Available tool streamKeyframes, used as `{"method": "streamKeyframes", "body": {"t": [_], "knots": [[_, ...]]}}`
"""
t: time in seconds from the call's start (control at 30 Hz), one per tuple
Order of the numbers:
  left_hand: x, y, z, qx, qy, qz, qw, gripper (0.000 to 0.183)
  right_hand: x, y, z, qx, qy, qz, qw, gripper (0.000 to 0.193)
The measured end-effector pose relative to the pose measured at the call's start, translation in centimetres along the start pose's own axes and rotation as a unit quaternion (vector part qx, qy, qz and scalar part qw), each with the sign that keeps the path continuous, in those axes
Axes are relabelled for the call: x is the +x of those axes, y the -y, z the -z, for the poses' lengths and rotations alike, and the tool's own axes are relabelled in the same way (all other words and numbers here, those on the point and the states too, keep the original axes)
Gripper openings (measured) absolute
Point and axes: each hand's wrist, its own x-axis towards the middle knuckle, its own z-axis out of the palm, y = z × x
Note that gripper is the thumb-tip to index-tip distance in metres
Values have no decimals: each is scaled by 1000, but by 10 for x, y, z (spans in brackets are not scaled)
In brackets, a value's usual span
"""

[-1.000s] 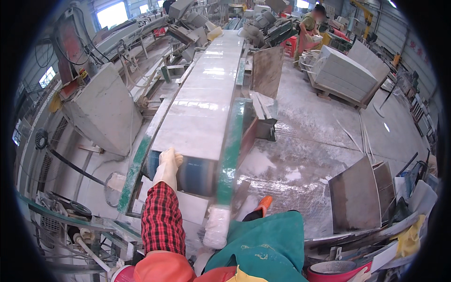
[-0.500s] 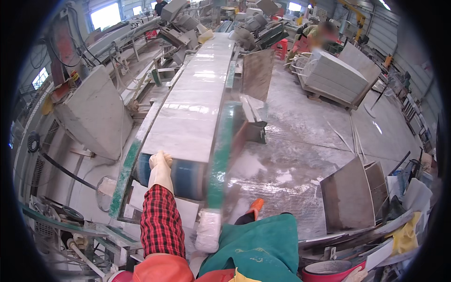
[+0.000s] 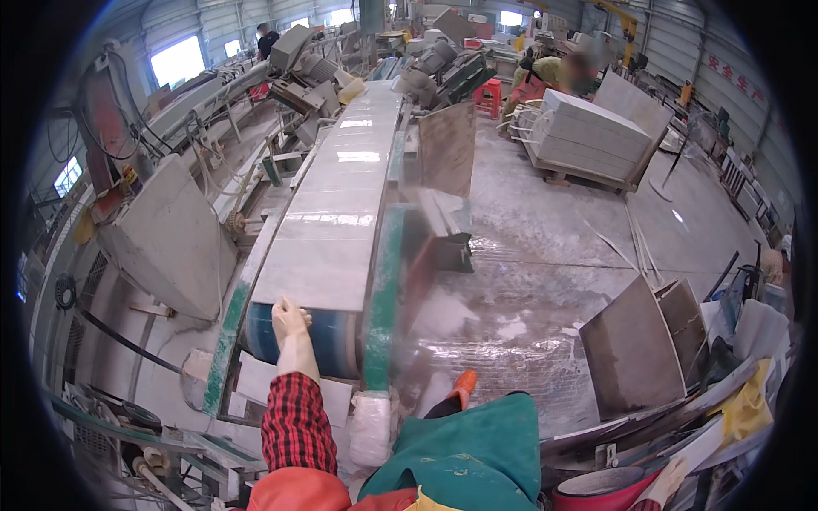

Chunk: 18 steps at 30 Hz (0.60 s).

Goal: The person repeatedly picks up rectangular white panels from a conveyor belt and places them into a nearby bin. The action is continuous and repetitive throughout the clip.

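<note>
My left hand [image 3: 293, 322], in a cream glove, is closed at the near edge of a wet white stone slab [image 3: 317, 271], its fingers curled at the edge above the blue roller. The slab lies flat at the near end of the conveyor, with several like it in a row behind. Low at the right, my right hand [image 3: 671, 481], also gloved, is beside a white strip-like piece [image 3: 700, 446] and a red tub [image 3: 592, 501]. Its fingers look stretched out, and part of it is cut off by the picture's rim.
Green rails [image 3: 385, 311] flank the conveyor. Brown boards [image 3: 632, 347] lean at the right, near a yellow cloth [image 3: 748, 402]. A pallet of stacked white slabs [image 3: 588, 136] stands far right, with a co-worker [image 3: 545, 72] bending behind it. The floor is wet.
The view has shifted, so the conveyor sits lower and slightly left. My left hand stays at the slab's near edge. My right hand has come further into view, closer to the white piece.
</note>
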Motion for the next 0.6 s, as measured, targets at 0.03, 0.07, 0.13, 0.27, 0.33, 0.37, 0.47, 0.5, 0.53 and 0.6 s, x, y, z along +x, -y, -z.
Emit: {"method": "streamKeyframes", "body": {"t": [0.03, 0.07, 0.13, 0.27, 0.33, 0.37, 0.47, 0.5, 0.53, 0.6], "knots": [[-27, -15, 0, 71, -15, -80, 994, 39, -21, 105, 66, -78, 76, -90, 990, 58], [-49, -28, -1, 143, -31, -158, 977, 38, -27, 137, 64, -88, 76, -113, 987, 57], [-64, -25, -6, 205, -95, -358, 906, 39, -25, 166, 87, -119, 46, -157, 979, 55], [-50, -17, -21, 322, -77, -440, 835, 49, -25, 126, 66, -121, -20, -72, 990, 56], [-49, -11, -28, 336, -59, -426, 838, 46, -30, 111, 51, -107, -61, -54, 991, 54], [-49, -6, -28, 353, -50, -438, 825, 45, -37, 103, 46, -157, -73, -4, 985, 48], [-48, -5, -27, 356, -55, -462, 811, 38, -44, 100, 37, -243, -63, 71, 966, 48], [-52, -8, -25, 358, -57, -458, 812, 37, -44, 118, 50, -236, -29, 42, 970, 48], [-56, -11, -24, 359, -60, -455, 813, 36, -43, 130, 59, -228, 3, 13, 973, 48], [-60, -17, -26, 368, -37, -442, 818, 35, -49, 97, 41, -357, -75, 111, 924, 47]]}}
